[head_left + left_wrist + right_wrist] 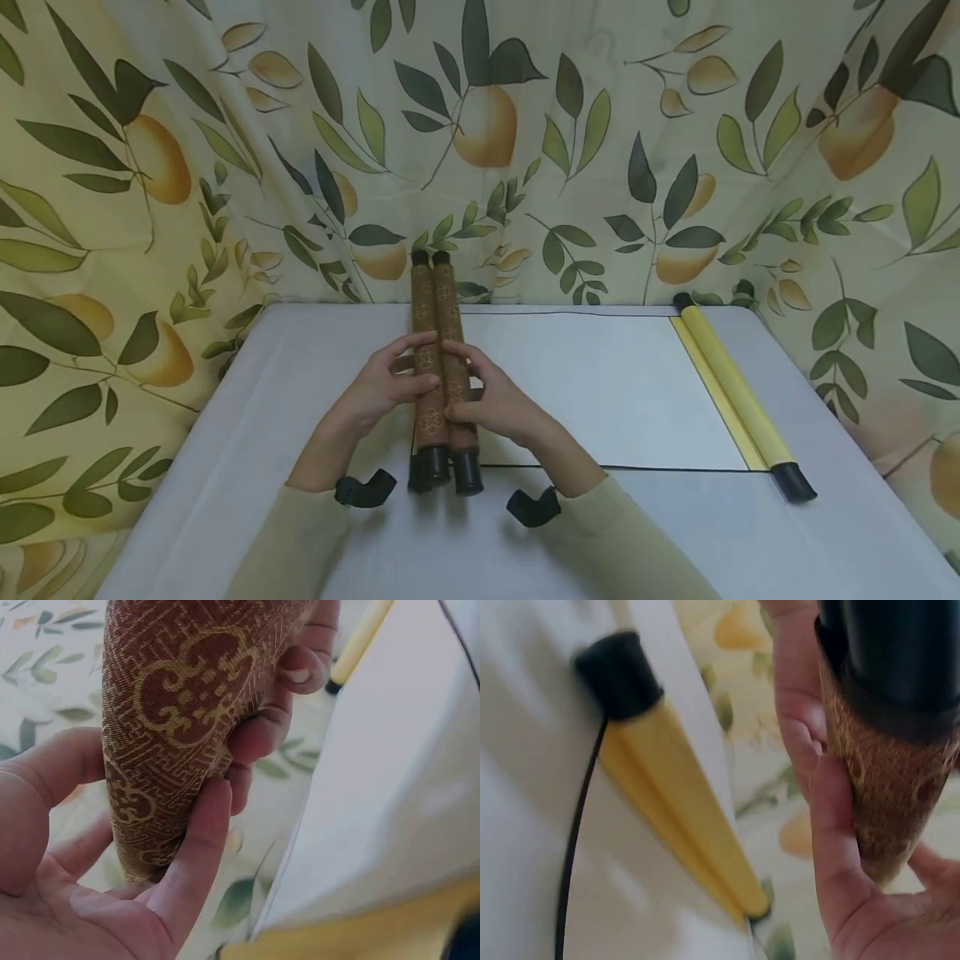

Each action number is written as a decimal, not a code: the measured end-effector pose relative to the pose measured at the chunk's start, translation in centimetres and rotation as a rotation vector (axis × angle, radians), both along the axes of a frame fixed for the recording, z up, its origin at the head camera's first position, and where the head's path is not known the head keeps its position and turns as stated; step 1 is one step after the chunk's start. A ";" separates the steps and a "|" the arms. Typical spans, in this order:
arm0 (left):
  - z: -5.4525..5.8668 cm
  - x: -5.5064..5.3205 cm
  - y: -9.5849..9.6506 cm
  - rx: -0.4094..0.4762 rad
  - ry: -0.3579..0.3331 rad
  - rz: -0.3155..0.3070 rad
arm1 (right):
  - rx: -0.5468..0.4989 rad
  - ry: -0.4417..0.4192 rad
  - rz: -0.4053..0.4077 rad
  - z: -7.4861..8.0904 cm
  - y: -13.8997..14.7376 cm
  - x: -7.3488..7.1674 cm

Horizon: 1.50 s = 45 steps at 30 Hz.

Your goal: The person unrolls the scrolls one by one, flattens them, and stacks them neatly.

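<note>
Two brown brocade scroll rolls with black end knobs stand side by side in the head view, raised over the left part of the table and leaning away. My left hand (375, 385) grips the left roll (429, 408), with thumb and fingers around its outer side. Around the right roll (455, 367) curls my right hand (504, 402), its fingertips close to the seam between the two. Gold cloud-like figures show on the brocade (191, 690) in the left wrist view. In the right wrist view, black end knobs (904, 660) hang large above the brown cloth.
Beneath the hands a white sheet (585, 392) with thin black edges stretches right across the white-covered table (300, 350). Its right end has a yellow strip and a yellow roller (738, 387) with black knobs. A curtain with fruit and leaves (585, 208) hangs behind and at both sides.
</note>
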<state>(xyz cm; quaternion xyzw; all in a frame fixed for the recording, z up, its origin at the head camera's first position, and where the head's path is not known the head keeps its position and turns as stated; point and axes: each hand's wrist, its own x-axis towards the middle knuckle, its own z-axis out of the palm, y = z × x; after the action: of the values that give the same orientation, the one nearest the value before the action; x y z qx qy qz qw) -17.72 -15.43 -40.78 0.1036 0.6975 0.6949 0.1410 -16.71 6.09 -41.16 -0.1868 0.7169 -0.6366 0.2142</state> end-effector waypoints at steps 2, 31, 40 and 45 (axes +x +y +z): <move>0.0 -0.4 1.8 0.008 -0.002 -0.053 | -0.002 0.009 -0.020 -0.1 1.9 0.3; 2.0 -0.3 7.1 0.110 0.042 -0.218 | -0.006 0.130 -0.192 1.2 9.0 0.7; 2.1 -0.6 6.9 0.119 0.082 -0.238 | 0.024 0.149 -0.215 1.2 9.8 0.5; 2.0 -0.3 6.5 0.119 0.072 -0.231 | 0.047 0.132 -0.222 1.0 9.9 0.6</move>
<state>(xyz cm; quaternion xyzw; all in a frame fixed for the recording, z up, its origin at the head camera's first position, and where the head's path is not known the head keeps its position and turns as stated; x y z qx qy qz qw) -18.04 -8.92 -38.81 0.2164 0.6432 0.7099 0.1885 -16.14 16.03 -40.16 -0.1426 0.7605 -0.6256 0.0993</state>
